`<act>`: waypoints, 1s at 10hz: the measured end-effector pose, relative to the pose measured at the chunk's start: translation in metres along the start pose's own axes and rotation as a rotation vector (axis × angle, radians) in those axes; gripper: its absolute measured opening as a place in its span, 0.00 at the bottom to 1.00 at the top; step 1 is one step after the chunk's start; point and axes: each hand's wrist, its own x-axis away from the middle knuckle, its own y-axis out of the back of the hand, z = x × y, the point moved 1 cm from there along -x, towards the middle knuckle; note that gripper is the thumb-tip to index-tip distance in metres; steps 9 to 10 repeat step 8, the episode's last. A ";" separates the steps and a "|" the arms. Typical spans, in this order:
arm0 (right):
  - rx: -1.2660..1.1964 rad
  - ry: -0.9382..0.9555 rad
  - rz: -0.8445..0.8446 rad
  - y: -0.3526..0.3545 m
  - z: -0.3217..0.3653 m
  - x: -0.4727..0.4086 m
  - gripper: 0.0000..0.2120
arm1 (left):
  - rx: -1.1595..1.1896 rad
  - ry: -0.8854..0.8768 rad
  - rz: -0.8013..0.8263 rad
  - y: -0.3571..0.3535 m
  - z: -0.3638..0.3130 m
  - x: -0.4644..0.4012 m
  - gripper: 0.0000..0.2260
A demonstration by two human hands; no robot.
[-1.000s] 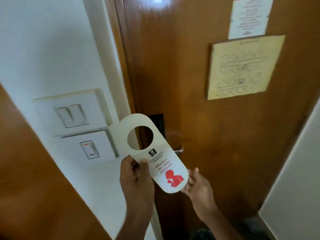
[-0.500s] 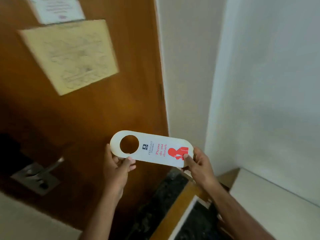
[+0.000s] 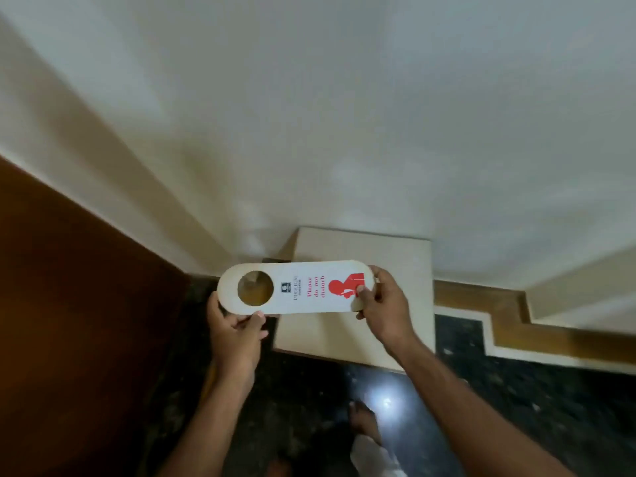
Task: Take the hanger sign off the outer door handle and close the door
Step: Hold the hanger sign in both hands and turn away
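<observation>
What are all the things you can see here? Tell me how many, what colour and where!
Sign: one, white with red picture and red words, round hole at its left end, held flat in the middle.
Door: one, brown wood, at the left.
Wall: white, across the top.
Ledge: one, cream, behind and below the sign.
Skirting: brown strip with white edge, stepped, at the right.
Floor: dark speckled stone, shiny, at the bottom.
Foot: one, bare, on the floor near the bottom middle.
Left hand: pinching the sign's hole end.
Right hand: pinching the sign's red-picture end.
</observation>
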 end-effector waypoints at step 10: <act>0.470 -0.398 -0.040 0.021 -0.263 -0.087 0.28 | -0.337 0.536 0.434 -0.157 0.181 -0.095 0.36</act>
